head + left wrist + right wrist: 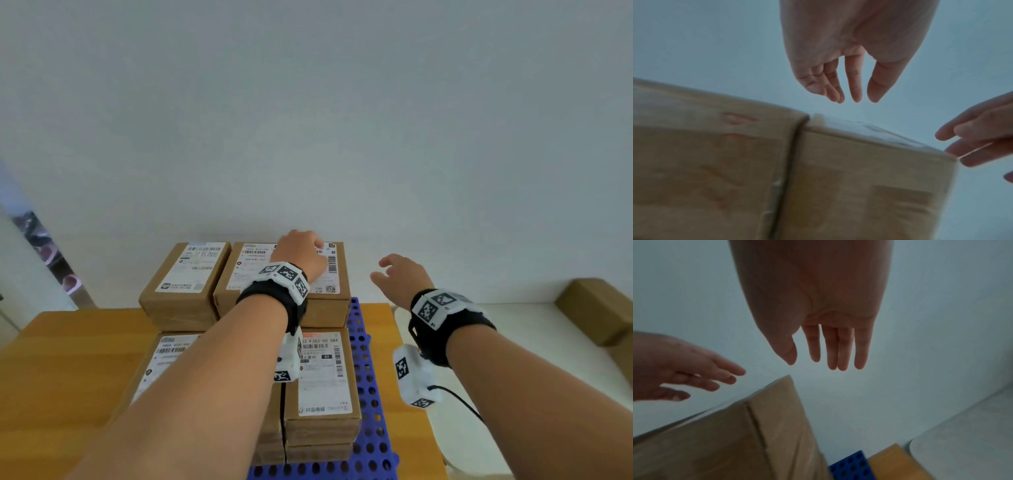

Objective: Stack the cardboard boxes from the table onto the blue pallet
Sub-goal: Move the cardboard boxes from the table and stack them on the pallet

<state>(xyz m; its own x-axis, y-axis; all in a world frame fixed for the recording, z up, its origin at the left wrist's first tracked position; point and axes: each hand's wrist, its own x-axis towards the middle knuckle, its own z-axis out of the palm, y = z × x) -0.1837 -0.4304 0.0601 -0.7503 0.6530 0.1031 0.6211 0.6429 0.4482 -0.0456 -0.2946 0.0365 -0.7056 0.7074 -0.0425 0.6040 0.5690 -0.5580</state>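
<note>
In the head view, both my forearms reach up from the bottom of the frame toward cardboard boxes stacked on a blue pallet, which lies on a wooden worktop against a pale wall.

My left hand, at centre frame, hovers over the far right box at the top of the stack; its label faces up. In the left wrist view the fingers hang straight and loose above that box, touching nothing, so this grip is apart and empty.

My right hand floats in the air just right of the same box, fingers spread and relaxed, holding nothing. The right wrist view shows the fingers straight, above the box corner.

A far left box sits beside the first one, sides touching. Nearer to me, lower in the frame, stand shorter stacks: a near right box on top, and a near left box partly hidden by my arm.

At the right edge, one more box rests on a white worktop, well apart from the pallet.
</note>
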